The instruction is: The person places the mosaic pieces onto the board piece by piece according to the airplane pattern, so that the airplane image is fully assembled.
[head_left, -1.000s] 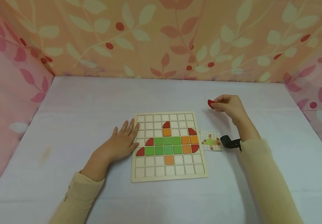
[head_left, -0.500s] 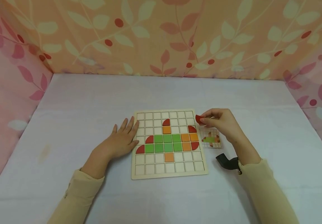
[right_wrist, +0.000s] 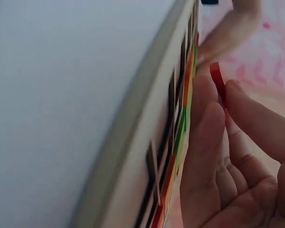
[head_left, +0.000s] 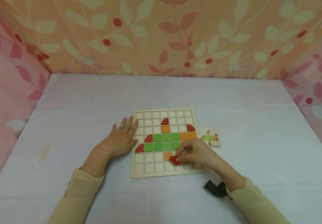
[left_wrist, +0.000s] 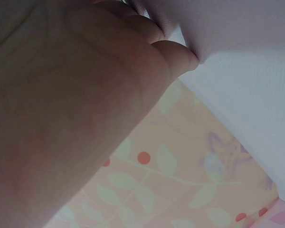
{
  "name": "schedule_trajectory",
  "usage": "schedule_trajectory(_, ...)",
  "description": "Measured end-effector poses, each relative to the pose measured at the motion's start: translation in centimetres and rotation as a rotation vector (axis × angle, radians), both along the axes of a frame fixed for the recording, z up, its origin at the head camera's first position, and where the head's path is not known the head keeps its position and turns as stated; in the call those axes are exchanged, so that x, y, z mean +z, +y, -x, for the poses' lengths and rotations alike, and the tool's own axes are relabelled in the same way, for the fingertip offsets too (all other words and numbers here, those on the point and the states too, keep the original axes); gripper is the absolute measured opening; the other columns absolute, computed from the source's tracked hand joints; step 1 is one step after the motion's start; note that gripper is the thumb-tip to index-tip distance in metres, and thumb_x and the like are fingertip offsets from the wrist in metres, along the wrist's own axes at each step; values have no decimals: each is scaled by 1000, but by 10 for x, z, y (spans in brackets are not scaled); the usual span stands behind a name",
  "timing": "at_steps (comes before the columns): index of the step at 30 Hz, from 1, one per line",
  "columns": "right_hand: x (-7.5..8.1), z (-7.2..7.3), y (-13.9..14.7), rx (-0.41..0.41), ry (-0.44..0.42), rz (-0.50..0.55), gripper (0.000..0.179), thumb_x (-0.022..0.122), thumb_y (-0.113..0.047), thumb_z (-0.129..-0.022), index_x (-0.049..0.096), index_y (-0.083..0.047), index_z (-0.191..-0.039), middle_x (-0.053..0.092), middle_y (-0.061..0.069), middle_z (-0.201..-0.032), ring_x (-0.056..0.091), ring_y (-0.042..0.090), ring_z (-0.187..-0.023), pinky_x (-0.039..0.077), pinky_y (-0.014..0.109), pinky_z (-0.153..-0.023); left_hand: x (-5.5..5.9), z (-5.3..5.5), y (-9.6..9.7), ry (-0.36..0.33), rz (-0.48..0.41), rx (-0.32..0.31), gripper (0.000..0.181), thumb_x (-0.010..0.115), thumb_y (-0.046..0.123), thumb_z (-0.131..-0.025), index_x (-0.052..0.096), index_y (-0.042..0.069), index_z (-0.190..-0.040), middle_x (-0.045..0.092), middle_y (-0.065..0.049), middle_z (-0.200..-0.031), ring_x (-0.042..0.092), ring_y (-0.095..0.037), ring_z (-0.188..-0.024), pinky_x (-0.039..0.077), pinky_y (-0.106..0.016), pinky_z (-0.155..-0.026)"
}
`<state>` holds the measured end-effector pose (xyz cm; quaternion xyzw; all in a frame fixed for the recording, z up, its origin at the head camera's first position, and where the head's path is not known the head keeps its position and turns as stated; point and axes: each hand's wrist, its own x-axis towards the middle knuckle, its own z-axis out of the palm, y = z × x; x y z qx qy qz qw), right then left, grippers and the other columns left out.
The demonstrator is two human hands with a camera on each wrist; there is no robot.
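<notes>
A wooden grid board (head_left: 149, 168) lies on the table, with green and orange squares and red quarter-circle tiles set in its cells. My right hand (head_left: 198, 153) pinches a red quarter-circle tile (head_left: 174, 160) between thumb and fingertips, over the lower part of the board beside the lowest orange square (head_left: 167, 156). In the right wrist view the red tile (right_wrist: 217, 80) appears edge-on, just off the board. My left hand (head_left: 119, 140) lies with straight, spread fingers at the board's left edge, fingertips touching it. The hand and forearm hide some right-hand cells.
A small pattern card (head_left: 213, 143) with a coloured grid picture lies against the board's right side. The black wrist camera (head_left: 217, 189) hangs below the right wrist. White cloth (head_left: 94, 93) covers the table, and a patterned curtain (head_left: 138, 43) stands behind it.
My right hand has brought the red tile from the table's right, past the card, down and leftward over the board's lower cells. The left hand has stayed at the board's edge.
</notes>
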<state>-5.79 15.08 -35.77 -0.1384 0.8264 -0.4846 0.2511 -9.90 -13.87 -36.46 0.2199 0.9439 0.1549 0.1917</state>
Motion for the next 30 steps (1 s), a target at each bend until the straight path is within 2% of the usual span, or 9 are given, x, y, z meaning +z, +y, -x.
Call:
schedule_trajectory(4, -4, -4, -12, 62, 1, -13, 5, 73, -4, -80, 69, -4, -77, 67, 2, -67, 65, 17, -60, 54, 28, -55, 1, 0, -1, -6, -3, 2, 68, 44, 27, -99, 9, 0, -150, -3, -21, -156, -5, -40, -141, 0, -64, -107)
schedule_trajectory(11, -6, -3, -22, 120, 156, -121, 13, 77, -6, -76, 69, -13, -69, 62, -10, -66, 56, 8, -57, 47, 22, -52, 1, 0, 0, -14, -8, 10, 68, 44, 26, -99, 9, 0, -150, -3, -21, -156, -5, -40, -141, 0, -64, -108)
schedule_trajectory(14, -6, -3, -23, 119, 211, -176, 15, 78, -8, -75, 67, -15, -67, 59, -12, -62, 52, 6, -57, 43, 22, -51, 0, 1, 0, -15, -9, 9, 68, 44, 26, -99, 9, 0, -150, -3, -21, -156, -5, -40, -141, 0, -64, -108)
schedule_trajectory(19, -6, -5, -25, 97, 235, -247, 22, 80, -12, -73, 60, -16, -64, 53, -11, -57, 49, 7, -57, 40, 21, -49, -3, 2, 0, -23, -8, 7, 69, 45, 27, -99, 9, -1, -150, -3, -21, -156, -6, -40, -141, 0, -63, -108)
schedule_trajectory(22, -6, -5, -25, 100, 237, -252, 23, 79, -9, -73, 59, -15, -64, 51, -9, -57, 48, 6, -56, 38, 21, -48, -4, 2, -1, -25, -8, 7, 69, 45, 27, -99, 8, -1, -150, -4, -21, -155, -6, -40, -141, 0, -63, -108)
schedule_trajectory(30, -8, -5, -26, 121, 230, -184, 12, 77, -5, -75, 67, -12, -74, 51, -9, -58, 47, 4, -55, 38, 20, -50, -4, 1, -4, -27, -15, 11, 67, 44, 27, -100, 8, 0, -150, -3, -21, -155, -6, -40, -141, -1, -63, -108)
